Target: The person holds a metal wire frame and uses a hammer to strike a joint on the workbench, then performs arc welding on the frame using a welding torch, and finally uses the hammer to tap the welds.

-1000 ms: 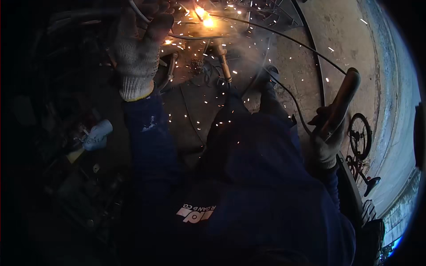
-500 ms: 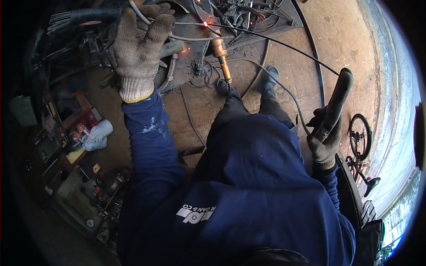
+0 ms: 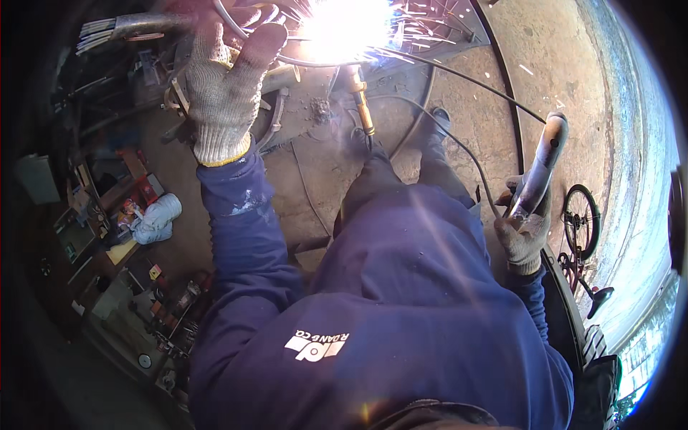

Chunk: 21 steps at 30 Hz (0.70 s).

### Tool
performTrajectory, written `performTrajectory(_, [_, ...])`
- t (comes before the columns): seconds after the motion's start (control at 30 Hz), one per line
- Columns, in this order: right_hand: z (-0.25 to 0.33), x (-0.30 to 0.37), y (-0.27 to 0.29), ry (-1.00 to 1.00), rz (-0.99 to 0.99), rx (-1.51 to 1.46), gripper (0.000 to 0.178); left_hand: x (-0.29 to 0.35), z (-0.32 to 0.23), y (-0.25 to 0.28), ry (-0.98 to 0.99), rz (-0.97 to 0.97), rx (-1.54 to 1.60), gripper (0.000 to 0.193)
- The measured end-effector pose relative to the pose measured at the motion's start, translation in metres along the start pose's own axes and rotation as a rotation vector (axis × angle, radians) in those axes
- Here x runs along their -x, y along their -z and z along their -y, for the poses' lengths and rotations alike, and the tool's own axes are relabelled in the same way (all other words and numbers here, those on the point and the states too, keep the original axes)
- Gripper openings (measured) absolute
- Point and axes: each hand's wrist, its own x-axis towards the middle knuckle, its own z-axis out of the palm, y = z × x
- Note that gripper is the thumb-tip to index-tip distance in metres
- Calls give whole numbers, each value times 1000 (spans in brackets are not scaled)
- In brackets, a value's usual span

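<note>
Grey knit covers both hands, below which navy sleeves (image 3: pixel 240 190) are seen. By the gloved left hand (image 3: pixel 226 100), a thin curved bar (image 3: pixel 229 18) is held between thumb and fingers; the far fingers are partly hidden behind the thumb. By the gloved right hand (image 3: pixel 527 233), a tubular electrode holder (image 3: pixel 542 161) is gripped, its upper end tilted away from the body. A thin dark rod (image 3: pixel 466 79) is carried at that end and is slanted up and leftward over the right corner of the metal table (image 3: pixel 459 47). The rod's far end is lost in a white arc glare (image 3: pixel 344 29), so whether the curved bar is touched there cannot be told. Sparks are scattered around the glare, and much of the table is hidden by it. Over the table's near edge, a copper-coloured cylindrical fitting (image 3: pixel 364 111) is seen jutting toward the legs. A cable (image 3: pixel 466 147) is looped from near that edge to the right hand. At the table's left, a dark tube (image 3: pixel 154 25) is filled with rods. Well apart, a bicycle (image 3: pixel 582 222) is seen at the far right.
</note>
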Motion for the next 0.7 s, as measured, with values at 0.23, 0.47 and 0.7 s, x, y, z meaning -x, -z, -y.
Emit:
performTrajectory(0.23, [4,-3,-4,17,-11,48,99,-4,3,9,-79,22,-86,58])
performTrajectory(0.47, [3,-6,-1,44,-13,-57,106,-2,4,0,47,12,181,61])
performTrajectory(0.7, [-2,-1,4,-10,33,-28,117,0,2,0,134,-10,201,64])
